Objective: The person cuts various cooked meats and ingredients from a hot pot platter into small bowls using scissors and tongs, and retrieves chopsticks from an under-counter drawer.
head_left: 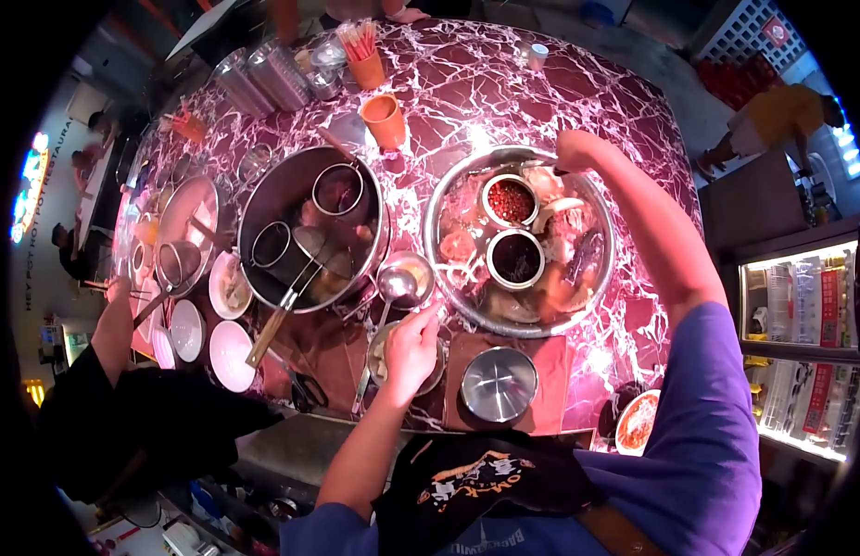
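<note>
My left hand [413,354] is closed over a metal bowl [436,378] of pale food; what its fingers grip, if anything, does not show. Beside it, a ladle [398,285] rests over a small bowl of broth [421,267], its handle slanting towards me. At the far right rim of a wide steel basin [601,287], my right hand [578,151] is closed, its fingers mostly turned away. Pieces of meat [569,225] lie in the basin around a bowl of red chillies [511,201] and a bowl of dark sauce [516,259].
A deep pot [247,208] with wire strainers [271,244] stands left. An empty steel bowl [499,385] sits before me. White bowls [232,357], scissors [308,391], an orange cup [383,120] and steel canisters [279,76] are around. A co-worker's hand [120,288] is far left.
</note>
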A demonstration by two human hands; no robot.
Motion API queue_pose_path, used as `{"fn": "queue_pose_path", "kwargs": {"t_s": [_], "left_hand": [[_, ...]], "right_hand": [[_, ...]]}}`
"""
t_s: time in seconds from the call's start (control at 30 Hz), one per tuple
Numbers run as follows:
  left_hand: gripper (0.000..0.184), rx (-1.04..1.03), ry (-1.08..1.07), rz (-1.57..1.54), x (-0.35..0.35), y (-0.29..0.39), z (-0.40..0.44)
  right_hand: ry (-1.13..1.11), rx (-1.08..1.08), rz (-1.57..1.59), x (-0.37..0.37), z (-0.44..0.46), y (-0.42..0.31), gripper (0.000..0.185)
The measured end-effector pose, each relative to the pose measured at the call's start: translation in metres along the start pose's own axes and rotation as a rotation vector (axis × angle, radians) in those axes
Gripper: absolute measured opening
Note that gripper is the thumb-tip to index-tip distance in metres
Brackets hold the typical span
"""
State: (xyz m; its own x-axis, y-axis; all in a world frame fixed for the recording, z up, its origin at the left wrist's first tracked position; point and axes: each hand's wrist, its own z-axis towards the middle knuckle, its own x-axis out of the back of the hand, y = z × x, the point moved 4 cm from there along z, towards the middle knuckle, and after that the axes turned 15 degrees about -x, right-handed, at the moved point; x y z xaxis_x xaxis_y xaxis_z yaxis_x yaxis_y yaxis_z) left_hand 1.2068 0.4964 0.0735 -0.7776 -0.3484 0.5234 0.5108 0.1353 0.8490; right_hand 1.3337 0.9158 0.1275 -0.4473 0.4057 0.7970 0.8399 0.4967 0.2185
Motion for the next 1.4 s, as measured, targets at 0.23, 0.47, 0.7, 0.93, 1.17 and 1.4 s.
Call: {"fn": "queue_pose_path", "kwargs": {"t_s": [0.23,0.47,0.7,0.93,1.17,1.4], "left_hand": [[0.024,0.017,0.033,0.122,-0.017,-0.022,0.083],[0.025,-0.033,-0.026,0.323,-0.053,-0.012,0.173],[0.028,-0.026,-0.187,0.558,-0.110,0.011,0.238],[0.029,-0.103,-0.163,0.565,-0.169,-0.004,0.269],[0.023,-0.156,0.063,0.298,-0.180,-0.021,0.259],[0.021,-0.286,0.090,-0.165,-0.175,-0.039,0.265]], "right_hand": [[0.041,-0.142,0.284,-0.028,0.023,0.002,0.026],[0.236,-0.087,0.350,-0.054,-0.005,0.027,0.037],[0.180,-0.093,0.542,-0.056,-0.023,0.027,0.036],[0.197,-0.154,0.632,-0.065,-0.042,0.016,0.033],[0.210,-0.210,0.707,-0.099,-0.087,0.056,0.050],[0.524,-0.170,0.637,-0.126,-0.104,0.126,0.056]]}}
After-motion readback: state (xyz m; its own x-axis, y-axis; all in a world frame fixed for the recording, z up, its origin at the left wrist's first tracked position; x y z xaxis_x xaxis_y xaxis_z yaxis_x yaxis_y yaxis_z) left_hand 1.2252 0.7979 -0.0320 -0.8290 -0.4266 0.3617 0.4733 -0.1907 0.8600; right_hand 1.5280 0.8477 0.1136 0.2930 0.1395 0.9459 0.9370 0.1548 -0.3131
